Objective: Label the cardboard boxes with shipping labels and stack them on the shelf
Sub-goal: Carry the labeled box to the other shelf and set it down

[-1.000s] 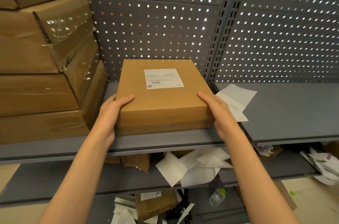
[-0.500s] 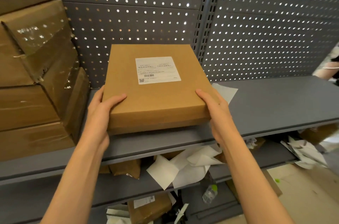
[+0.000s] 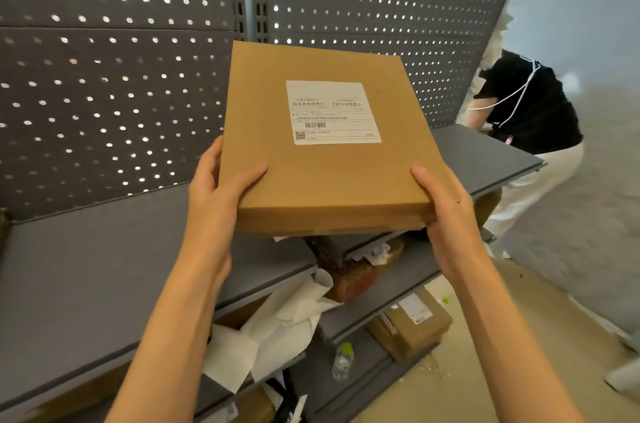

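Above the grey metal shelf [image 3: 104, 270], the flat brown cardboard box [image 3: 329, 159] is now hanging lifted, no longer resting. The left hand [image 3: 218, 194] and right hand [image 3: 446, 204] are still gripping its near corners.

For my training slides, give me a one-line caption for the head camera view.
Both hands, left and right, hold a labelled cardboard box above the grey shelf.

shipping label [image 3: 333, 112] print too small to read, box [image 3: 325, 145] underside hidden, bystander [image 3: 530, 117] partly behind shelving
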The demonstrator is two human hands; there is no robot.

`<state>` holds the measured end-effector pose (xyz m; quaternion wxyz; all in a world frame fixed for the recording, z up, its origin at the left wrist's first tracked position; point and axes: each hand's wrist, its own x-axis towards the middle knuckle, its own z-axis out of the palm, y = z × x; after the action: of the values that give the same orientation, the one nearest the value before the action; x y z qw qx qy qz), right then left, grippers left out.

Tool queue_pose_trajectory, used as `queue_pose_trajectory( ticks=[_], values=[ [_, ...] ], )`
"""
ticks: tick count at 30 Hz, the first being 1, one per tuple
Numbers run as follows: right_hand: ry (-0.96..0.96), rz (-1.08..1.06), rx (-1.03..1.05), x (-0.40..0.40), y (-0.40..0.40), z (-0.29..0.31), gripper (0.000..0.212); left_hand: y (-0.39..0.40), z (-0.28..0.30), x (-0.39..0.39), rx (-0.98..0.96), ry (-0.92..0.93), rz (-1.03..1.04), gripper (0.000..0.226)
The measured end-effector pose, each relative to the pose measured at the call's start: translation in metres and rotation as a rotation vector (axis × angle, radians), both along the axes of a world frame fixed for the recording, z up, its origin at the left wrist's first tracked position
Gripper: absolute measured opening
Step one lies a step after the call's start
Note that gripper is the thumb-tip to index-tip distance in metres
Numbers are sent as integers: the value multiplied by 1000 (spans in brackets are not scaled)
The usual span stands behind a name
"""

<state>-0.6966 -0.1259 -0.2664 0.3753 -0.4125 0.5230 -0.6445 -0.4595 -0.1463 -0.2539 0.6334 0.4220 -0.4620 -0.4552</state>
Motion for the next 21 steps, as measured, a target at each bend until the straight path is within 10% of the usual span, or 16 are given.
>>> queue_pose_trajectory(
  ticks=[21],
  values=[
    [72,-230,-15,-297,-6,-4,80,-57,7,-303,0,-53,-190,44]
  ],
)
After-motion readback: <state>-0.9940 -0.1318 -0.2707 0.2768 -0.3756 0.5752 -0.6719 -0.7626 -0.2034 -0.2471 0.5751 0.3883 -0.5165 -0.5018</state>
